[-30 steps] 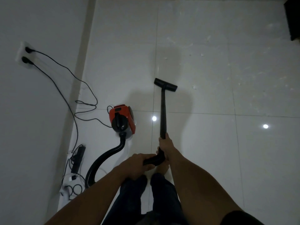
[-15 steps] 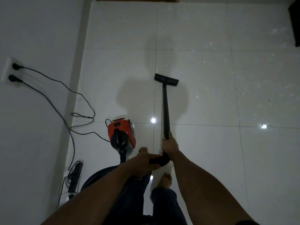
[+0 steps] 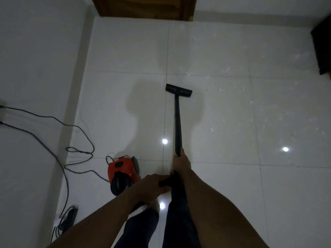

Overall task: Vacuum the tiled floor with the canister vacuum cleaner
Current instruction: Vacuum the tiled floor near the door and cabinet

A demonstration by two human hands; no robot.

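On the glossy white tiled floor (image 3: 223,185), pale scraps (image 3: 212,130) lie scattered; both hands grip the wand (image 3: 177,122).

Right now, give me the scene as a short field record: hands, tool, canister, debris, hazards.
left hand: gripping the curved black handle end
right hand: wrapped round the wand, further along
floor head: flat on the tiles, ahead of the person
canister: red and black, on the floor to the left
debris: pale scraps, mostly right of the head
cords: loose black loops by the left wall
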